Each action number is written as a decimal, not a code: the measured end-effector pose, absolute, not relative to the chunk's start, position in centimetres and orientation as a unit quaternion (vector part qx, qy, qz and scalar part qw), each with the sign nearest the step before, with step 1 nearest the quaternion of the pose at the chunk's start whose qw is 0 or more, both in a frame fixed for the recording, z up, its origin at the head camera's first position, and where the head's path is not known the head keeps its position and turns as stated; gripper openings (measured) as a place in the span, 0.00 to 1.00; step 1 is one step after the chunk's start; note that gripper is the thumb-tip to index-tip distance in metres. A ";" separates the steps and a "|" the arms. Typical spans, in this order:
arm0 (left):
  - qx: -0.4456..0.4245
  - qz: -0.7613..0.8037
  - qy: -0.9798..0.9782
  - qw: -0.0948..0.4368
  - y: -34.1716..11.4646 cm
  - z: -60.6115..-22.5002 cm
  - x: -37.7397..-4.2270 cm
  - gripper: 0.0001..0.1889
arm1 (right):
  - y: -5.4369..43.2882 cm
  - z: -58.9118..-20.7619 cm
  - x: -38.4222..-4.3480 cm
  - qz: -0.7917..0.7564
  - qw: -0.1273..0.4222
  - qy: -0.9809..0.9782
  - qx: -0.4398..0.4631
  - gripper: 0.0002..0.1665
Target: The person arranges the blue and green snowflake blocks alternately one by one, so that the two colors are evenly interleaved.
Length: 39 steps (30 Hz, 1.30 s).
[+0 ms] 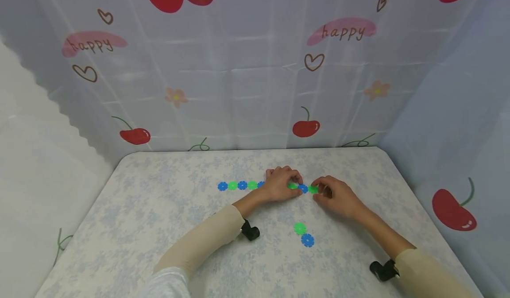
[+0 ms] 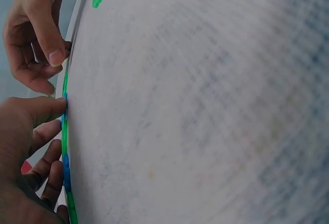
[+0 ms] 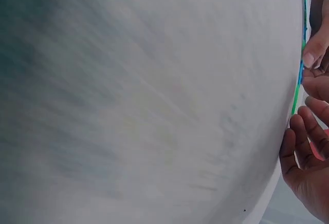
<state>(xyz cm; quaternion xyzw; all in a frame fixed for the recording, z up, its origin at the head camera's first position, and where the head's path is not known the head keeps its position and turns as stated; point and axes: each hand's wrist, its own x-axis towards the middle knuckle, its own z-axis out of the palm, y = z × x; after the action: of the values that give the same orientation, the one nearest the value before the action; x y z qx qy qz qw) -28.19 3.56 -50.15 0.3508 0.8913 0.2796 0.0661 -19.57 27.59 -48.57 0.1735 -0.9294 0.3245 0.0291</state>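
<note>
A row of small notched plastic snowflake discs, alternating blue and green, lies across the table. My left hand (image 1: 282, 184) arches over the middle of this row and covers part of it. Its thumb and forefinger pinch a blue snowflake disc (image 1: 303, 188) near the row's right end. At that end sits a green snowflake disc (image 1: 313, 189), touching the blue one, with the thumb and forefinger of my right hand (image 1: 336, 196) at its edges. The right hand's other fingers are loosely bent, as the right wrist view shows. Seen edge-on in the left wrist view, the row (image 2: 65, 136) looks thin and flat.
Nearer to me lie a loose green disc (image 1: 300, 228) and a loose blue disc (image 1: 307, 240), edge to edge. The row's left end (image 1: 222, 186) extends beyond my left hand. A patterned cloth covers the table (image 1: 159, 209); a printed curtain (image 1: 239, 90) hangs behind it.
</note>
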 end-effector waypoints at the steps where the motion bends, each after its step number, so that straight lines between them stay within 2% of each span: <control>1: 0.351 0.278 0.892 0.065 3.5 -50.2 -28.2 0.11 | 27.5 -48.6 -19.2 0.324 0.032 -0.929 0.177 0.15; 7: 0.354 0.277 0.891 0.065 3.4 -50.3 -28.2 0.13 | 26.8 -48.4 -17.2 0.318 0.022 -0.924 0.210 0.11; 18: 0.355 0.268 0.893 0.064 3.8 -50.2 -28.1 0.15 | 25.7 -47.9 -14.1 0.336 -0.047 -0.900 0.272 0.05; 21: 0.358 0.265 0.893 0.064 4.0 -50.1 -28.1 0.16 | 25.1 -47.6 -13.2 0.328 -0.067 -0.902 0.272 0.07; 28: 0.371 0.264 0.888 0.067 4.8 -49.6 -27.9 0.17 | 23.8 -46.8 -11.8 0.237 -0.097 -0.935 0.244 0.22; 39: 0.375 0.255 0.889 0.067 6.0 -49.5 -27.7 0.15 | 24.2 -46.7 -11.7 0.277 -0.124 -0.922 0.241 0.16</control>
<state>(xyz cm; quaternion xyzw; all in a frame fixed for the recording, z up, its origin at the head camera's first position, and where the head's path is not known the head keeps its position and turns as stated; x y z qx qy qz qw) -27.71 6.03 -49.52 0.3752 0.8888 0.2548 0.0665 -11.69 24.24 -46.67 0.2410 -0.9219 0.2770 -0.1237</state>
